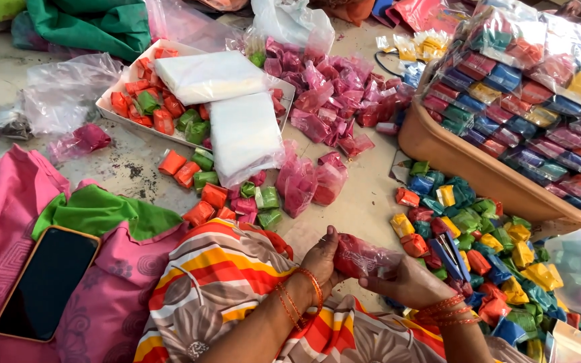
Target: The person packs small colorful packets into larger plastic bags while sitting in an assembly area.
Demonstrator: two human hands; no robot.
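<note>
Holding small red crinkly plastic packet (pixel 361 257), light and soft, left hand (pixel 323 262) and right hand (pixel 408 282) fingers clamped on its ends.

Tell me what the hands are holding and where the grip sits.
Both hands, left and right, hold one small red plastic-wrapped packet, gripping its opposite ends.
</note>
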